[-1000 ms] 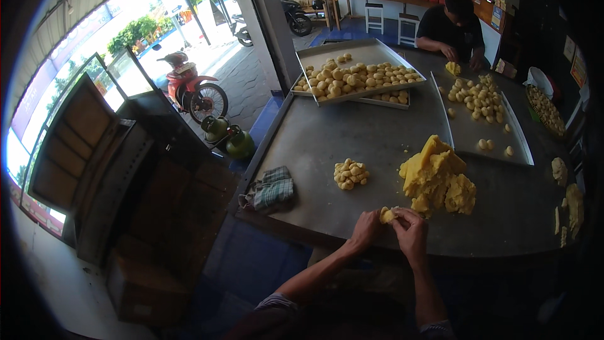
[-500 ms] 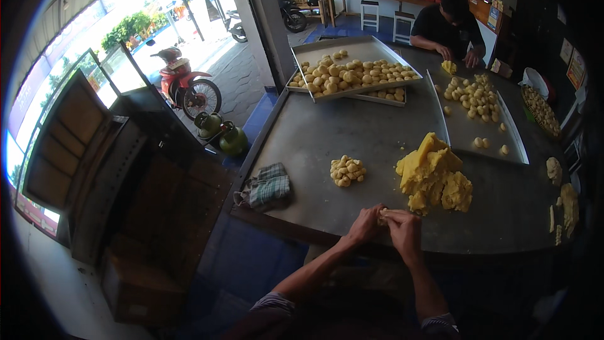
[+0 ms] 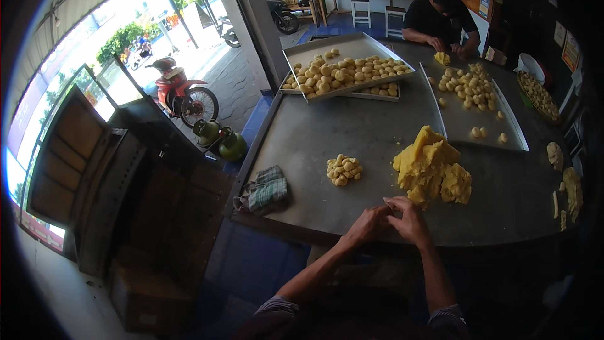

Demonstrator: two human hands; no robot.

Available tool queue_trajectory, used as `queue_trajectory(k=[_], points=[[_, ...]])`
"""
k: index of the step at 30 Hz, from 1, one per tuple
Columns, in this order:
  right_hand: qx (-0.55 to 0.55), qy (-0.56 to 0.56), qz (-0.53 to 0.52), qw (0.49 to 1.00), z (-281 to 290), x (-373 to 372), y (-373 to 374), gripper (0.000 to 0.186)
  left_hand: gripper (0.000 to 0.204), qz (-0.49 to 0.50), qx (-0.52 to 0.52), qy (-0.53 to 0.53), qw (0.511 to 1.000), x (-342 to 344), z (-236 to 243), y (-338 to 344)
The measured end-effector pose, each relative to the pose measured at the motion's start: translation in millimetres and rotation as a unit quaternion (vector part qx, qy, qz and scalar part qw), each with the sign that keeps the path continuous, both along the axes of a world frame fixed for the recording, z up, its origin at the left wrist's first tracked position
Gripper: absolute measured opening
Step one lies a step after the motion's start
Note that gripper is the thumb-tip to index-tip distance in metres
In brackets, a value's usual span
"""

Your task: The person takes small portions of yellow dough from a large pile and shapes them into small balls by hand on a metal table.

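My left hand point(image 3: 370, 223) and my right hand point(image 3: 410, 220) meet over the near edge of the metal table point(image 3: 296, 151). Their fingers are closed and pressed together around a small piece of dough, mostly hidden by them now; a pale bit of it showed between them half a second ago. Just beyond my right hand rises a big crumbly mound of yellow dough point(image 3: 429, 167). Ahead and to the left lies a small heap of pale dough balls point(image 3: 344, 170), apart from both hands.
A folded checked cloth point(image 3: 267, 189) lies at the left corner. Farther back, stacked trays point(image 3: 349, 92) and another tray point(image 3: 517, 132) hold several round dough balls. Across the table a person point(image 3: 440, 22) handles yellow dough. Dough strips point(image 3: 572, 192) lie at the far right.
My fingers have shifted over the piece of dough, the right hand's moving up and across the left's, and cover it now. The view has tilted slightly.
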State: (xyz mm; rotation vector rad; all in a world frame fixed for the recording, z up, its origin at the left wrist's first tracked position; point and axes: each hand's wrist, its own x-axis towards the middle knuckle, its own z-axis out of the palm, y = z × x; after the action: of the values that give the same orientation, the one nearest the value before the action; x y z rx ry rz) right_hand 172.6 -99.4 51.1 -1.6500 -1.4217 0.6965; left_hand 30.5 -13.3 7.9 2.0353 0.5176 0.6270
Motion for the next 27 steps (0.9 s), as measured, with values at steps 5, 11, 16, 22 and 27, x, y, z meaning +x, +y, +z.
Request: queue_trajectory(k=[5,11,16,22,27], points=[[0.065,-0.34,-0.104,0.932,-2,34,-9,0.037,0.04,0.068,-0.095,0.001,0.993,3,5,6],[0.058,-0.212,-0.234,0.947,-23,64,-42,0.038,0.036,0.042,-0.325,-0.056,0.943,-21,-2,25],[0.077,-0.174,-0.28,0.941,-45,57,-71,0.026,0.024,0.002,-0.197,0.015,0.98,-35,1,20],[0.024,-0.225,-0.332,0.916,-36,42,-40,0.019,0.018,0.026,0.194,0.088,0.977,-14,6,23],[0.036,-0.255,-0.35,0.901,-49,25,-35,0.018,0.016,0.107,0.135,0.094,0.981,-18,13,28]])
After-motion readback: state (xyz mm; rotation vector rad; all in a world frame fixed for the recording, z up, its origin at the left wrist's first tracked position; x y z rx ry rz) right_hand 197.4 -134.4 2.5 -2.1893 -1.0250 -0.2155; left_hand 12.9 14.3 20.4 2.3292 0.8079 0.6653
